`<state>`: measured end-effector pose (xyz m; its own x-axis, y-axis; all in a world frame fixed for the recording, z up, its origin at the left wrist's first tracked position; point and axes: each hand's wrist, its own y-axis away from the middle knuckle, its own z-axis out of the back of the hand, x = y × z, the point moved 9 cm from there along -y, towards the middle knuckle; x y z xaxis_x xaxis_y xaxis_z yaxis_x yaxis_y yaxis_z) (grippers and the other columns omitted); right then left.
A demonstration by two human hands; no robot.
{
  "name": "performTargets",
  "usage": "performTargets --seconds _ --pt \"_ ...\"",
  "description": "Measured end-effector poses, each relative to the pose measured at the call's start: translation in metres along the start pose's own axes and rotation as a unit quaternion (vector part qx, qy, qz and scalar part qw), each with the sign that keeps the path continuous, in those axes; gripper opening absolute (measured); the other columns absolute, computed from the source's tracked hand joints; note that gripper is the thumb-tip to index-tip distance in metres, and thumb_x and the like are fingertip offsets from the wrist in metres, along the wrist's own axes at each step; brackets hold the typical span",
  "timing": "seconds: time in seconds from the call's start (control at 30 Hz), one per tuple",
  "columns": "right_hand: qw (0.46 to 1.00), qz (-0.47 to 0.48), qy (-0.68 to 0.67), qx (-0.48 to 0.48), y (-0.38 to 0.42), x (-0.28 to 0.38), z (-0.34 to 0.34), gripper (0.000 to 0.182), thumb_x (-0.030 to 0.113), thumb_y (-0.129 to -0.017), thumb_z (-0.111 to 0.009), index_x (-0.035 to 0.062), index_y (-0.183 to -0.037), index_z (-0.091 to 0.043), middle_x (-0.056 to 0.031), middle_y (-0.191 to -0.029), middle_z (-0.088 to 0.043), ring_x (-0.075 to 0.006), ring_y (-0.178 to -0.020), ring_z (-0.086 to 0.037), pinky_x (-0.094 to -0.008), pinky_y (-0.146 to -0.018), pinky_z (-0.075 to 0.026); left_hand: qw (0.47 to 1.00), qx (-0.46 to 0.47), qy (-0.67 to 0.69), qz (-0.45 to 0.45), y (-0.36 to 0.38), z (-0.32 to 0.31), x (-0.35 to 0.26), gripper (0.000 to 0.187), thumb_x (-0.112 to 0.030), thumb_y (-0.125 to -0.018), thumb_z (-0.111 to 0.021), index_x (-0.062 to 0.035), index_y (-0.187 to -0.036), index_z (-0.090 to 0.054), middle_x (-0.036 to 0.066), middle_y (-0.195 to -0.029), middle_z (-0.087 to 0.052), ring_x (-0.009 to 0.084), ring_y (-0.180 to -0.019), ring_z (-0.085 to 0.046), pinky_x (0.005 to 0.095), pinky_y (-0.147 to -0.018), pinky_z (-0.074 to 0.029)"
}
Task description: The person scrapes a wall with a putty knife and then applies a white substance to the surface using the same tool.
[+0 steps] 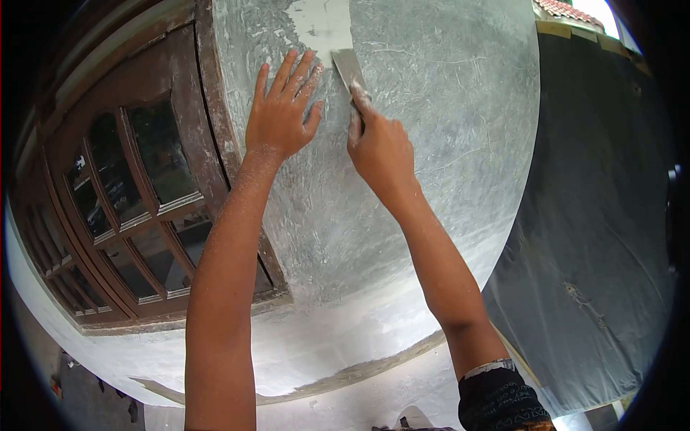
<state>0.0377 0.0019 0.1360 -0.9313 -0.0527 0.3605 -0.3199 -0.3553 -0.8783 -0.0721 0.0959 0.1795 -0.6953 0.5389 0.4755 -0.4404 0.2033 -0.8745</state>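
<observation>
My right hand (381, 144) is wrapped round a putty knife (348, 66), its flat metal blade against the grey wall (445, 108) at the right edge of a pale, cream-coloured patch (321, 23). White residue coats the fingers near the blade, and the handle is mostly hidden in my grip. To the left, my left hand (284, 115) lies flat with fingers spread on the wall, just below the patch. White dust speckles its fingers and forearm.
A brown wooden window frame (208, 93) with glass panes (158, 151) borders the wall on the left. At the right hangs a large dark sheet (596, 215). The lower wall band (345, 337) is whiter, and red roof tiles (568, 10) show at top right.
</observation>
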Motion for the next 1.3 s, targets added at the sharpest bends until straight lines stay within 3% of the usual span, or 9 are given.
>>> performTargets --seconds 0.13,0.2,0.4,0.63,0.8,1.0,1.2,1.3 --pt "0.999 0.013 0.018 -0.022 0.016 -0.002 -0.004 0.050 0.016 -0.097 -0.057 0.0166 -0.148 -0.053 -0.0256 -0.080 -0.069 -0.0461 -0.073 -0.068 -0.0541 -0.070 -0.055 1.000 0.005 0.001 0.002 0.000 0.000 0.001 0.054 -0.033 -0.100 -0.055 -0.0242 -0.153 -0.048 -0.005 -0.167 -0.030 0.0176 -0.155 -0.023 0.0503 -0.129 -0.016" --pt "1.000 -0.018 0.017 0.018 0.039 -0.012 -0.015 0.047 0.016 -0.097 -0.057 0.0153 -0.145 -0.057 -0.0262 -0.080 -0.069 -0.0459 -0.073 -0.068 -0.0537 -0.069 -0.055 1.000 0.006 0.002 0.002 0.000 0.001 0.000 0.054 -0.033 -0.100 -0.055 -0.0242 -0.153 -0.048 -0.005 -0.167 -0.030 0.0176 -0.155 -0.023 0.0503 -0.129 -0.016" --pt "1.000 -0.019 0.007 0.006 0.003 0.001 -0.004 0.050 0.015 -0.097 -0.056 0.0164 -0.147 -0.055 -0.0261 -0.080 -0.069 -0.0456 -0.072 -0.069 -0.0526 -0.068 -0.056 1.000 0.005 0.000 0.003 0.000 0.000 0.001 0.053 -0.033 -0.100 -0.055 -0.0243 -0.152 -0.048 -0.005 -0.167 -0.029 0.0171 -0.155 -0.023 0.0501 -0.129 -0.015" --pt "0.999 -0.029 0.007 0.035 0.030 -0.013 -0.013 0.049 0.016 -0.097 -0.057 0.0177 -0.146 -0.056 -0.0247 -0.080 -0.070 -0.0449 -0.073 -0.069 -0.0539 -0.069 -0.056 1.000 0.010 -0.002 0.004 -0.001 0.000 0.001 0.054 -0.034 -0.101 -0.055 -0.0233 -0.153 -0.048 -0.005 -0.168 -0.029 0.0175 -0.156 -0.022 0.0504 -0.129 -0.015" --pt "1.000 0.000 0.023 -0.012 -0.004 0.000 -0.006 0.052 0.016 -0.097 -0.056 0.0193 -0.149 -0.053 -0.0237 -0.078 -0.070 -0.0444 -0.071 -0.069 -0.0545 -0.067 -0.055 1.000 0.014 -0.013 0.001 0.000 -0.002 0.001 0.055 -0.035 -0.101 -0.054 -0.0236 -0.154 -0.046 -0.004 -0.168 -0.028 0.0174 -0.156 -0.021 0.0507 -0.129 -0.014" --pt "0.998 -0.027 0.031 0.039 0.036 -0.016 -0.015 0.051 0.016 -0.098 -0.056 0.0185 -0.148 -0.053 -0.0238 -0.078 -0.070 -0.0445 -0.070 -0.068 -0.0548 -0.067 -0.055 0.999 0.022 -0.023 0.001 -0.001 -0.003 0.002 0.057 -0.038 -0.101 -0.052 -0.0238 -0.156 -0.043 -0.004 -0.169 -0.026 0.0171 -0.157 -0.018 0.0506 -0.129 -0.013" --pt "1.000 0.013 0.024 0.003 -0.014 -0.002 -0.008 0.061 0.018 -0.097 -0.058 0.0189 -0.155 -0.042 -0.0225 -0.073 -0.069 -0.0413 -0.068 -0.070 -0.0529 -0.064 -0.056 0.999 0.028 -0.016 0.004 -0.002 -0.001 0.000 0.057 -0.036 -0.101 -0.053 -0.0241 -0.156 -0.043 -0.003 -0.168 -0.027 0.0175 -0.157 -0.019 0.0509 -0.129 -0.012" --pt "1.000 0.009 0.028 0.012 0.006 -0.002 -0.008 0.058 0.018 -0.097 -0.057 0.0185 -0.154 -0.045 -0.0227 -0.073 -0.069 -0.0417 -0.069 -0.070 -0.0534 -0.065 -0.056 1.000 0.019 0.002 0.007 -0.004 0.001 0.002 0.056 -0.034 -0.101 -0.054 -0.0248 -0.155 -0.044 -0.002 -0.168 -0.028 0.0181 -0.156 -0.020 0.0514 -0.129 -0.013"
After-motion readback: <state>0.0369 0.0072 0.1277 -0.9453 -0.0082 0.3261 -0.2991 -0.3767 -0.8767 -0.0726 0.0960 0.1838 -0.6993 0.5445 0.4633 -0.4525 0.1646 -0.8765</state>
